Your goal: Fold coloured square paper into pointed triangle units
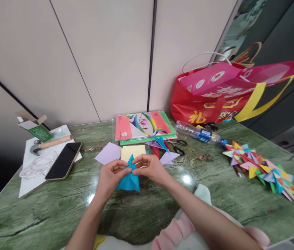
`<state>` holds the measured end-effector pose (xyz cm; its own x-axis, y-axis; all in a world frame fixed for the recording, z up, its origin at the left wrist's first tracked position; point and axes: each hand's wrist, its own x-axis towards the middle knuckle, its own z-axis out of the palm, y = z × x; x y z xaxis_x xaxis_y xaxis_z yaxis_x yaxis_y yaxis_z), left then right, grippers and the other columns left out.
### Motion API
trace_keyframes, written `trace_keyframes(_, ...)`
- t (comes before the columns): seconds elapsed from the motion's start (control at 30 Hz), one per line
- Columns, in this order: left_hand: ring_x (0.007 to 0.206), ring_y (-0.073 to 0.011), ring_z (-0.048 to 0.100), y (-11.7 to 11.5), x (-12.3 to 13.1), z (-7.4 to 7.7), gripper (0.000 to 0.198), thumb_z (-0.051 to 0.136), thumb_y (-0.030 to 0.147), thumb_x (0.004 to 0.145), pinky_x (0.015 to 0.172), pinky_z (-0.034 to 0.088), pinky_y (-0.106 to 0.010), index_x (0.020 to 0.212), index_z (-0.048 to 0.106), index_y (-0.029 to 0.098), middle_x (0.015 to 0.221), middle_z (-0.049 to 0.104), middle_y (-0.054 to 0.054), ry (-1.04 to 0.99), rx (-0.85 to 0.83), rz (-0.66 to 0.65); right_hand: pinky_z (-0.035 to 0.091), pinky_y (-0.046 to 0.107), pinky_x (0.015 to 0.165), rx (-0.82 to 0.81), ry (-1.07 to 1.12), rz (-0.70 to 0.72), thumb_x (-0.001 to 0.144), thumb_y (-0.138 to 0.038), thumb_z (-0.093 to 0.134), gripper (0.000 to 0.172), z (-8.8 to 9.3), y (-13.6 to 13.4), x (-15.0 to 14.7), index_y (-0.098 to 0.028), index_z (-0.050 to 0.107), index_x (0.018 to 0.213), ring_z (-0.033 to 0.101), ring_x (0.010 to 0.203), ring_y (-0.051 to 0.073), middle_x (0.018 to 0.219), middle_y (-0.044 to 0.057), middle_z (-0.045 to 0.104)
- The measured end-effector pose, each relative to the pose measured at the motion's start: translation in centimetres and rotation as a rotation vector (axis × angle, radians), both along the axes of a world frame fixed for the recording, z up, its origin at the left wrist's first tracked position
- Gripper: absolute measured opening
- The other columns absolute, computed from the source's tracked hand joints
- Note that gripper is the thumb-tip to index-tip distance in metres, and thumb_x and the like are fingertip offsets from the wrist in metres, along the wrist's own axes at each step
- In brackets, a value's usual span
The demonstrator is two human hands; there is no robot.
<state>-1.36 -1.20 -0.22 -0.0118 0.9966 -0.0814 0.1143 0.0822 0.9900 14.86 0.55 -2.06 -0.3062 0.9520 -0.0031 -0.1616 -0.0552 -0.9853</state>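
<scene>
Between my two hands is a piece of blue origami paper (128, 184), partly folded, with a narrow point at its top and a wider lower part. My left hand (113, 175) pinches it from the left with thumb and fingers. From the other side, my right hand (150, 169) pinches it close to the left thumb. Just behind lies a stack of pale yellow paper (133, 151). A lilac paper square (108, 153) is left of the stack, and a folded lilac piece (169, 158) rests to the right beside a blue folded piece (160, 143).
Scissors (179, 147) lie behind my right hand, near packaged coloured paper (143, 126). A plastic bottle (201, 133), a red gift bag (209, 97) and folded paper pieces (261, 170) occupy the right. At left are a phone (64, 161), hammer (51, 143), beads (39, 166) and green box (39, 131).
</scene>
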Motion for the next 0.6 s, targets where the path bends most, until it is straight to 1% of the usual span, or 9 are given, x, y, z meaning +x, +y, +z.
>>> trace_keyframes(0.13, 0.055, -0.0131, 0.059, -0.09, 0.12, 0.2, 0.024, 0.077, 0.026, 0.053, 0.05, 0.047, -0.02, 0.069, 0.065, 0.013, 0.058, 0.064, -0.001, 0.009, 0.002, -0.008, 0.046, 0.026, 0.058, 0.02, -0.03, 0.0, 0.046, -0.03, 0.08, 0.036, 0.04, -0.05, 0.0, -0.015, 0.064, 0.075, 0.057, 0.063, 0.012, 0.073, 0.001, 0.063)
trace_keyframes(0.33, 0.056, -0.014, 0.06, -0.13, 0.31, 0.53, 0.023, 0.077, 0.026, 0.051, 0.051, 0.048, -0.021, 0.066, 0.065, 0.014, 0.058, 0.065, -0.001, 0.019, 0.013, 0.006, 0.045, 0.024, 0.054, 0.024, -0.044, -0.014, 0.046, -0.028, 0.08, 0.035, 0.01, -0.13, -0.15, -0.016, 0.063, 0.074, 0.056, 0.061, 0.012, 0.068, 0.0, 0.061)
trace_keyframes(0.6, 0.057, -0.0129, 0.061, -0.13, 0.26, 0.33, 0.023, 0.077, 0.025, 0.051, 0.053, 0.048, -0.02, 0.067, 0.065, 0.014, 0.06, 0.065, -0.001, 0.01, 0.004, -0.004, 0.045, 0.024, 0.055, 0.035, -0.073, -0.022, 0.048, -0.026, 0.078, 0.032, 0.05, -0.21, -0.29, -0.016, 0.062, 0.074, 0.055, 0.061, 0.012, 0.066, -0.001, 0.06)
